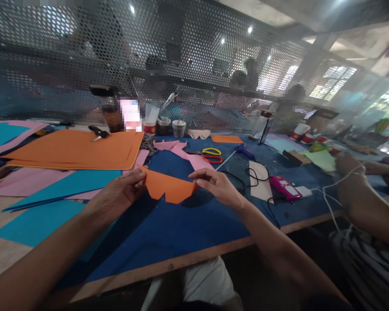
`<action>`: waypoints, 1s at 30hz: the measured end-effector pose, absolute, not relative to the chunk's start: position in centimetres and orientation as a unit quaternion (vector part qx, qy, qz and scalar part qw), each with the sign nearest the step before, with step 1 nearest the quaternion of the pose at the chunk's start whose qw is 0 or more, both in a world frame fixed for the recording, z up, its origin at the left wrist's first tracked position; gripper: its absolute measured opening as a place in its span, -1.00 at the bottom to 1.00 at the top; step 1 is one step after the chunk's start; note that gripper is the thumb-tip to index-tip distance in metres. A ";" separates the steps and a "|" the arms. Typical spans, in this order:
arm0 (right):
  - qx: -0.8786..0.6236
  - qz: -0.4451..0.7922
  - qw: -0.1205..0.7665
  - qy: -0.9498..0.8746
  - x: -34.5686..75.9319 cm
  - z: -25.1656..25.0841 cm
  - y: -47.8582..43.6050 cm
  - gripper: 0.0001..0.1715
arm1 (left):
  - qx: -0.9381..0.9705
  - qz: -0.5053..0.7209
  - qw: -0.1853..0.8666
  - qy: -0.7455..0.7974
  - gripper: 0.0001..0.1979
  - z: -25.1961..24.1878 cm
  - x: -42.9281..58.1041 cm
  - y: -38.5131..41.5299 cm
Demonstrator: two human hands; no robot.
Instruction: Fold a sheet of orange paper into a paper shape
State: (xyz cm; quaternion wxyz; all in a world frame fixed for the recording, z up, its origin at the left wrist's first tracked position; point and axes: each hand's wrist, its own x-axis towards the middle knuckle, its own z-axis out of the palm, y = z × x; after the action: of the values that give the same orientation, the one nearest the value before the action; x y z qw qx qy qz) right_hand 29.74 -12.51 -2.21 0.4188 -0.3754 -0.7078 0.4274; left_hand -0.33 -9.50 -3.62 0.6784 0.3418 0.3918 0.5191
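An orange paper cutout (170, 185), shaped like a mask with a notch in its lower edge, is held up just above the blue tabletop (168, 233). My left hand (125, 190) pinches its left end between thumb and fingers. At the right end, my right hand (217, 185) grips the paper the same way. Behind the cutout lie pink paper scraps (178, 149) and scissors with red and yellow handles (212, 155). A similar pale cutout with small blue marks (199, 134) stands near the back of the table.
Orange sheets (74, 149) and blue sheets (48, 220) spread at the left. A blue glue gun (245, 151), black cord and magenta device (285, 188) lie at the right. Cups (179, 128) and a jar (110, 112) line the mesh. Another person's arm (353, 190) is at far right.
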 end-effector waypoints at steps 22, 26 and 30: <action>-0.495 0.024 0.341 -0.799 30.4 -3.6 -12.4 -0.81 | 0.367 0.503 0.680 0.387 -0.76 -2.0 0.2 -11.0; -0.503 0.070 0.316 -0.802 30.2 -3.8 -12.3 -0.82 | 0.380 0.498 0.675 0.390 -0.75 -1.7 0.6 -11.4; -0.516 0.099 0.328 -0.786 30.0 -4.0 -12.1 -0.81 | 0.391 0.485 0.675 0.396 -0.73 -1.4 1.0 -11.8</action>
State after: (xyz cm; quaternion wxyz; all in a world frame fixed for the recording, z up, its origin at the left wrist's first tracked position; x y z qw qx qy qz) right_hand 30.00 -12.15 -4.00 0.3276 -0.5156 -0.7855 0.0994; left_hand 0.95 -11.76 -1.41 0.6751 0.3908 0.3956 0.4848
